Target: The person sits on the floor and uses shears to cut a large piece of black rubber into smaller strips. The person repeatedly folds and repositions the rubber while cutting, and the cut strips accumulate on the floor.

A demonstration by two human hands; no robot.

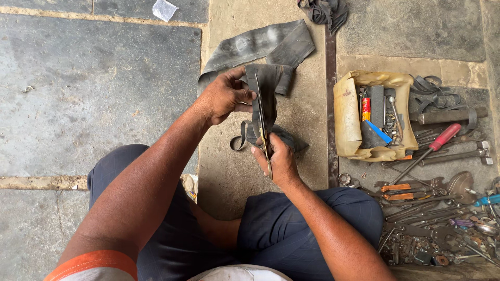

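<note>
The left hand (pixel 225 96) grips the upper part of a strip of black rubber inner tube (pixel 266 86), its fingers clenched around the rubber's left edge with the thumb pressed on the near side. The right hand (pixel 280 158) is closed around the handles of a pair of scissors (pixel 263 130), whose thin blades run upward along the rubber between the two hands. The inner tube is held above the stone floor (pixel 99 88), in front of the person's knees; a longer flat length of it trails away on the floor behind the left hand, and a narrow loop of rubber hangs down just left of the right hand. To the right, on the floor, lies a worn yellowish plastic container (pixel 348 112) cut open and filled with small tools and a red tube. Beside it lie a red-handled screwdriver (pixel 442 138), a hammer (pixel 466 155) and a heap of spanners and pliers (pixel 432 218). A dark cloth (pixel 325 11) lies at the top edge.
</note>
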